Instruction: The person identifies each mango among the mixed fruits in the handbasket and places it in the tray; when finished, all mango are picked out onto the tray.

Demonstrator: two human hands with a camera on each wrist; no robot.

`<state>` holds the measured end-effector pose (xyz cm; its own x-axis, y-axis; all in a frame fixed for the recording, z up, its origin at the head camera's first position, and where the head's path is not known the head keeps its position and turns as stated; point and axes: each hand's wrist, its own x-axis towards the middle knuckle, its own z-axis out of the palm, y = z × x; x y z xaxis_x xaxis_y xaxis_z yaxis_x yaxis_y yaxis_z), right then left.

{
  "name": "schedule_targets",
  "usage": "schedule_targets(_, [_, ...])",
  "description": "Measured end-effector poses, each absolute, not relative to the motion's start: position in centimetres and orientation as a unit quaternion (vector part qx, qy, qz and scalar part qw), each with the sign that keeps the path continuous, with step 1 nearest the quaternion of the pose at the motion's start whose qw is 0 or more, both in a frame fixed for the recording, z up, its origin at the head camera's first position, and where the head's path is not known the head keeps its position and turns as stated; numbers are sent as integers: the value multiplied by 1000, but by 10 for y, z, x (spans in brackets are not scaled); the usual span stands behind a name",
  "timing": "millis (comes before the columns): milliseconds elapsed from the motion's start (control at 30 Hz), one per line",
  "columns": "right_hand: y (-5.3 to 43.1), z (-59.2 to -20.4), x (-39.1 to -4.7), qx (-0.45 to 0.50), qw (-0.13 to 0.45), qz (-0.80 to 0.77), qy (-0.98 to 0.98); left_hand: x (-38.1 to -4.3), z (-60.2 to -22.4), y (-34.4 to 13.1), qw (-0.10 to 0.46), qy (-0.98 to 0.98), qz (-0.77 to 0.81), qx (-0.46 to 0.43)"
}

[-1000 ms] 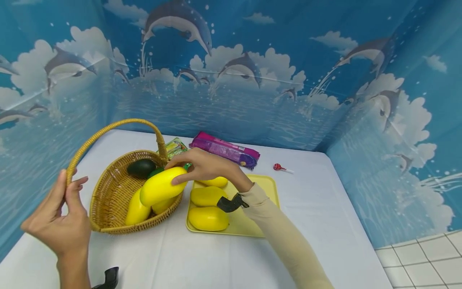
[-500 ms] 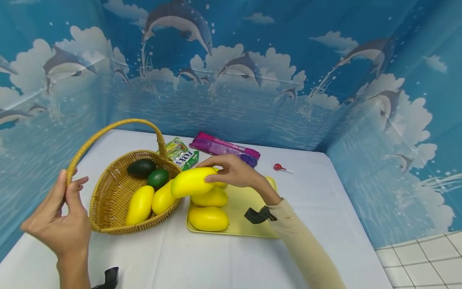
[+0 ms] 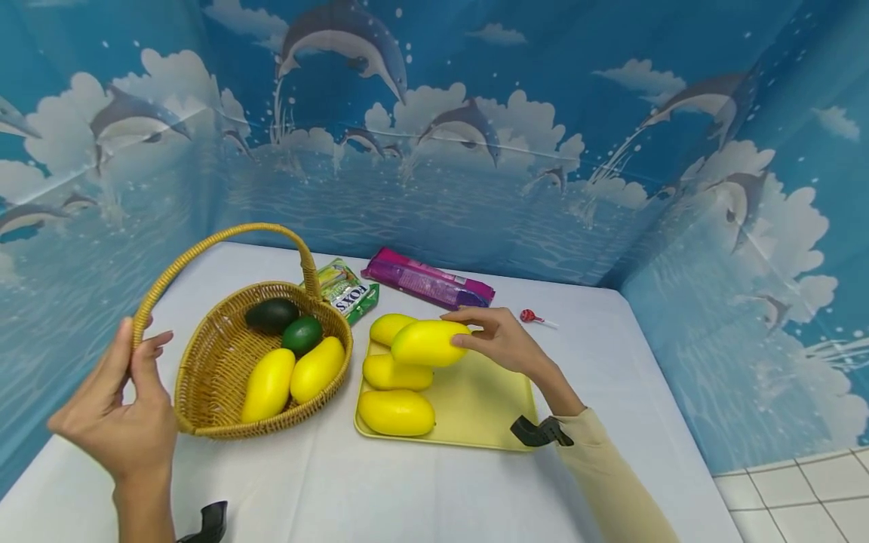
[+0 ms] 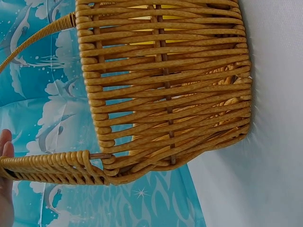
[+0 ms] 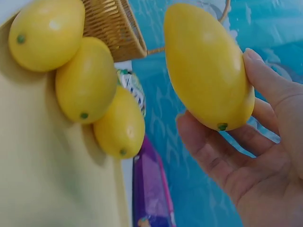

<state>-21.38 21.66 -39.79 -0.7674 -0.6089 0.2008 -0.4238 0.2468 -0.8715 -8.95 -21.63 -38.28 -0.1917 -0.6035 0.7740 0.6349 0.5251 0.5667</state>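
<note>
My right hand (image 3: pixel 505 343) grips a yellow mango (image 3: pixel 429 343) by its end, held above the pale yellow tray (image 3: pixel 485 422). The right wrist view shows the same mango (image 5: pixel 208 71) between thumb and fingers, apart from the others. Three mangoes lie in a column along the tray's left side, the nearest mango (image 3: pixel 397 412) in front. At the left, my left hand (image 3: pixel 125 411) pinches the handle (image 3: pixel 197 253) of a wicker basket (image 3: pixel 224 431). Inside the basket lie two mangoes (image 3: pixel 268 385), a dark avocado (image 3: pixel 271 315) and a rounder green fruit (image 3: pixel 302 335).
Behind the basket lies a green FOX'S packet (image 3: pixel 346 290). A purple packet (image 3: pixel 428 279) rests along the back of the white-covered table (image 3: pixel 326 483). To the right is a red lollipop (image 3: pixel 529 316). A dolphin-print curtain (image 3: pixel 434 196) borders the table.
My right hand has carried the mango rightward, from over the basket to over the tray. The left hand keeps its hold on the basket handle.
</note>
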Motion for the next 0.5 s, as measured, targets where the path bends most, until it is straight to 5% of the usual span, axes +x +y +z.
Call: schedule_targets(500, [273, -436, -214, -248, 46, -507, 824, -90, -383, -216, 633, -596, -493, -12])
